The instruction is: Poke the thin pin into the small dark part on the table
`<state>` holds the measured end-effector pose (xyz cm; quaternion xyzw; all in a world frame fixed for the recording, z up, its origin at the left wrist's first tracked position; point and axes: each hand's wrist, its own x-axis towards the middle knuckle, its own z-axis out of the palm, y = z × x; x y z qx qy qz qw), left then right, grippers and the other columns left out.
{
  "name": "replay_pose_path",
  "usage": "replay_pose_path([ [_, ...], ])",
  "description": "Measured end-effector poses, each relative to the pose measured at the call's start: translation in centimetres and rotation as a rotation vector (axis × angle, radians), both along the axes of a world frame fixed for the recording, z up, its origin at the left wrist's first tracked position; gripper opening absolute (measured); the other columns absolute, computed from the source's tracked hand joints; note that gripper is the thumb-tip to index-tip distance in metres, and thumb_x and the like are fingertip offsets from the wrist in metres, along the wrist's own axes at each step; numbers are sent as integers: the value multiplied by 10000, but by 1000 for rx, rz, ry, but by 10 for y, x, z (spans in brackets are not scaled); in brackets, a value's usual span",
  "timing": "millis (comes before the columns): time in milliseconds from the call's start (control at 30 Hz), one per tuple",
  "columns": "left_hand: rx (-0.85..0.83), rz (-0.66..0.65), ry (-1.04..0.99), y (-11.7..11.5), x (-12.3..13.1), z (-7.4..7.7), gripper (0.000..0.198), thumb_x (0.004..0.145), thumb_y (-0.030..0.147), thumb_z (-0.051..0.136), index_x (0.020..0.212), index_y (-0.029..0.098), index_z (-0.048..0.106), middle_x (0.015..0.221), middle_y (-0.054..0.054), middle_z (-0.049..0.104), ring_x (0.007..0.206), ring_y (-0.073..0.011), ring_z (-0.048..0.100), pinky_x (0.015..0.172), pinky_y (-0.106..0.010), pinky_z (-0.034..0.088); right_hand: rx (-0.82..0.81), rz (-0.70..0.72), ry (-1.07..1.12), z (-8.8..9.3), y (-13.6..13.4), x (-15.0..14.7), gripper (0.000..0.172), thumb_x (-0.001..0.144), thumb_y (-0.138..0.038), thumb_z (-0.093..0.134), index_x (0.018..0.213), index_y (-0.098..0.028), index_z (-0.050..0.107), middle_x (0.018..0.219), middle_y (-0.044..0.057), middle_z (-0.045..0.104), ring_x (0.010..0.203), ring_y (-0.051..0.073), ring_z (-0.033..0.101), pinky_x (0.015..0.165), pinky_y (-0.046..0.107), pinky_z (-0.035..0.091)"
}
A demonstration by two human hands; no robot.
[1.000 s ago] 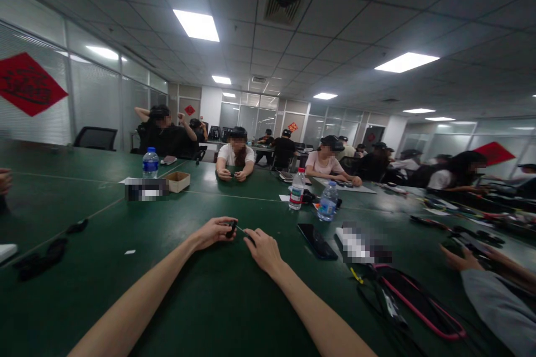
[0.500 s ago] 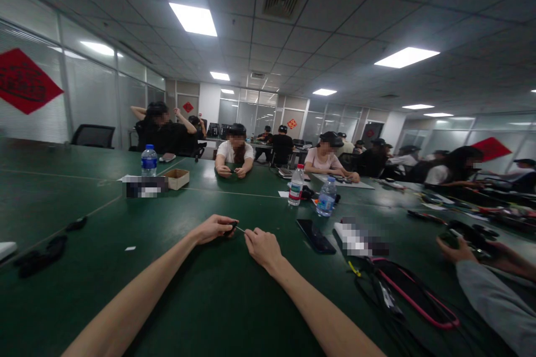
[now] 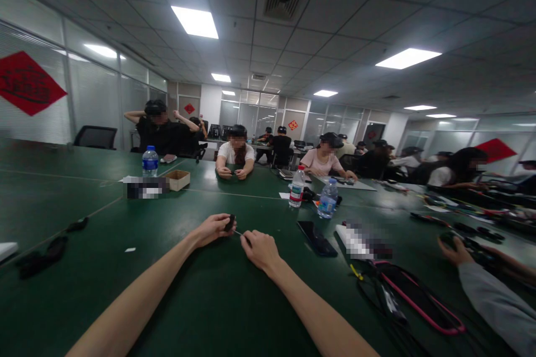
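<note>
Pinching a small black part (image 3: 230,223) between thumb and fingers, the left hand (image 3: 213,230) sits near the middle of the head view, over a green table (image 3: 201,307). Just to its right, the right hand (image 3: 262,250) is curled nearly closed around the near end of a thin metal rod (image 3: 238,232), which points at the black part; whether its tip touches the part is too small to tell.

Right of center lie a dark phone (image 3: 317,238) and a white packet (image 3: 350,239), partly blurred out. Behind the phone stand a red-capped bottle (image 3: 296,189) and a blue-capped bottle (image 3: 328,201). Toward the lower right is a pink-edged pouch (image 3: 427,301) with black cords beside it, and at the right edge a co-worker's grey sleeve (image 3: 494,298). Left of center are a small cardboard box (image 3: 179,182) and, lower down, a white scrap (image 3: 130,250). Across the table, at upper center, a person in a white shirt (image 3: 224,152) leans forward.
</note>
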<state>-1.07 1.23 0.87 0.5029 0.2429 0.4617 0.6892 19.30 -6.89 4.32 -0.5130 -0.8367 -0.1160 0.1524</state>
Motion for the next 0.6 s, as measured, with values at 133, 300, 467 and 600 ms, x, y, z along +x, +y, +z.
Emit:
replay_pose_path([
  [133,3,-3,67,-2,0,2,306,777,318,642,987,99,607,1055,-158,607,781,-156,612,730,-290,504,-10,-4,21,-1,1,1,429,943,-431,227,949,-222,601,881,47,616,691,115,577,588,206,377],
  [300,10,-10,115,-3,-1,1,329,751,330,671,971,96,598,1004,-152,627,749,-150,622,691,-268,507,-13,2,20,-2,2,-1,448,946,-439,205,964,-226,599,890,51,614,705,122,577,608,215,382],
  [467,-7,4,101,0,-1,-2,379,718,311,708,1003,100,574,965,-146,639,726,-149,628,710,-293,518,-29,10,-14,-2,3,0,446,947,-437,217,968,-225,608,897,51,624,706,117,586,610,212,394],
  [600,-11,22,99,2,0,-3,463,697,307,727,1073,112,541,953,-142,642,735,-163,635,715,-316,525,-2,2,-36,-4,5,0,444,944,-439,222,950,-223,610,873,47,627,688,117,586,591,207,384],
])
